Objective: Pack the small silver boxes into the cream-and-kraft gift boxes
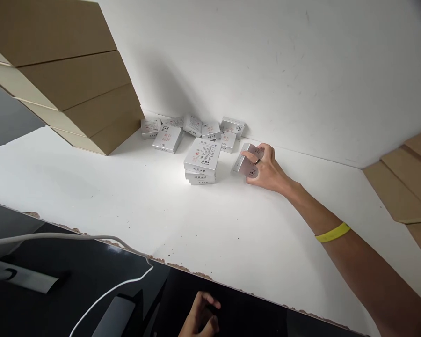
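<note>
My right hand (263, 171), with a ring on one finger, grips a small silver-white box (244, 161) by its sides, tilted, just right of a short stack. On top of that stack is a printed box (204, 155) with a red mark and black lettering. Behind it, several similar boxes lie loose near the wall, among them a flat box (167, 138) and a box (233, 126) at the back right. At the bottom, in front of the table edge, my left hand (200, 316) is loosely curled with thumb and fingers apart, nothing visible in it.
Brown cardboard boxes (80, 89) are piled at the left, and more cardboard (403, 182) stands at the right. A white wall (266, 61) closes off the back of the white table (126, 196). A white cable (73, 236) crosses the chipped front edge.
</note>
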{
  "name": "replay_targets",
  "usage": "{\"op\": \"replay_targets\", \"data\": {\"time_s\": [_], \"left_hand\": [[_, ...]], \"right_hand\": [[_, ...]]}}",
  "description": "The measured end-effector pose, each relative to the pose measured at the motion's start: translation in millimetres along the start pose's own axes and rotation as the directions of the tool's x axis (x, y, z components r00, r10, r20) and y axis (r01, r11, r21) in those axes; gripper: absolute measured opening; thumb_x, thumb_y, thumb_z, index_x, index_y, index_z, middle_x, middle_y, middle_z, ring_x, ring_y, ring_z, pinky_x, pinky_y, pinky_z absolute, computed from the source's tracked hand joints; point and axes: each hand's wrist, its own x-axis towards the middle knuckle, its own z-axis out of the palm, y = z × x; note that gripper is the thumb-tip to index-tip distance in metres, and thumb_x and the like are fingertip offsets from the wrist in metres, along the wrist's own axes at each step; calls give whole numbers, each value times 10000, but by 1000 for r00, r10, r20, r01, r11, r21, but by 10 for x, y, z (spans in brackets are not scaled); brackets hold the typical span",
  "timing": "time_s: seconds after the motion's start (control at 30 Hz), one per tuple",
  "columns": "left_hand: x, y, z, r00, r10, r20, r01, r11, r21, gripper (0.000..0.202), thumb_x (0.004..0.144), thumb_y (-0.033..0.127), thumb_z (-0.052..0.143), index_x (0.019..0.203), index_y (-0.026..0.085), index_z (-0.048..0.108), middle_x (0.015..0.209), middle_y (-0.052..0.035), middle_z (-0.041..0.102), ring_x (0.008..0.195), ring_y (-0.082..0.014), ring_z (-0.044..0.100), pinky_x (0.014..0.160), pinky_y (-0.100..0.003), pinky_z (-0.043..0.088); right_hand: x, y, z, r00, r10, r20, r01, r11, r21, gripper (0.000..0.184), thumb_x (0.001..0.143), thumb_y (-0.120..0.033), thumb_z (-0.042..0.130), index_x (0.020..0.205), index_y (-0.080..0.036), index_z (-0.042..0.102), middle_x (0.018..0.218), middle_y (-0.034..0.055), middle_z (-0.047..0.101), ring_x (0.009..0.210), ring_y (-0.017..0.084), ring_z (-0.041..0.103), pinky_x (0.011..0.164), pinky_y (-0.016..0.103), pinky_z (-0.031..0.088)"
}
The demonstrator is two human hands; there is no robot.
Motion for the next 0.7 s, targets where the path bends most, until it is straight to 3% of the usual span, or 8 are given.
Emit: {"op": "replay_targets", "data": {"time_s": [0.13, 0.3, 0.4, 0.5, 0.6, 0.7], "left_hand": [[8, -16, 21, 1000, -12, -5, 12, 999, 42, 647, 863, 807, 622, 1129, 232, 493, 1127, -74, 607, 789, -141, 565, 723, -309, 427], [1, -21, 62, 998, -48, 32, 45, 994, 99, 573, 892, 721, 655, 1134, 236, 468, 1008, -35, 583, 775, -143, 516, 702, -305, 410], [-11, 25, 96, 998, -59, 21, 57, 993, 108, 530, 904, 666, 666, 1125, 229, 462, 1008, -29, 557, 780, -141, 490, 714, -308, 405], [-29, 118, 121, 997, -78, 24, 74, 990, 116, 448, 933, 569, 664, 1132, 224, 461, 983, -20, 544, 811, -149, 469, 740, -313, 403], [-46, 210, 127, 995, -100, 26, 96, 988, 122, 330, 965, 438, 628, 1152, 230, 453, 964, -5, 526, 814, -148, 442, 757, -313, 400], [-61, 267, 126, 993, -115, 26, 111, 985, 130, 293, 961, 377, 609, 1154, 231, 444, 930, 8, 505, 805, -150, 426, 759, -315, 393]], "right_hand": [[-31, 21, 272, 988, 50, -146, -34, 993, 115, 759, 704, -429, 770, 1240, -295, 250, 1348, 132, 209, 1389, 349, 320, 1089, 583, 481], [-22, 83, 387, 981, 89, -171, -50, 975, 218, 655, 754, -505, 709, 1125, -292, 213, 1337, 122, 245, 1414, 324, 305, 1161, 592, 414], [-41, 43, 256, 988, 82, -134, -46, 967, 251, 748, 713, -497, 747, 1233, -295, 249, 1321, 109, 273, 1372, 310, 356, 1155, 556, 437], [-161, -45, 31, 992, 125, 25, -127, 965, 229, 787, 724, -507, 760, 1374, -330, 353, 1350, 96, 265, 1354, 317, 391, 1133, 549, 464], [-378, -75, -184, 957, 235, 172, -265, 946, 184, 649, 732, -515, 748, 1310, -345, 508, 1371, 81, 243, 1354, 334, 411, 1104, 554, 492], [-601, -29, -302, 939, 307, 157, -336, 916, 219, 610, 703, -505, 771, 1225, -316, 519, 1368, 81, 263, 1353, 335, 442, 1101, 575, 498]]}}
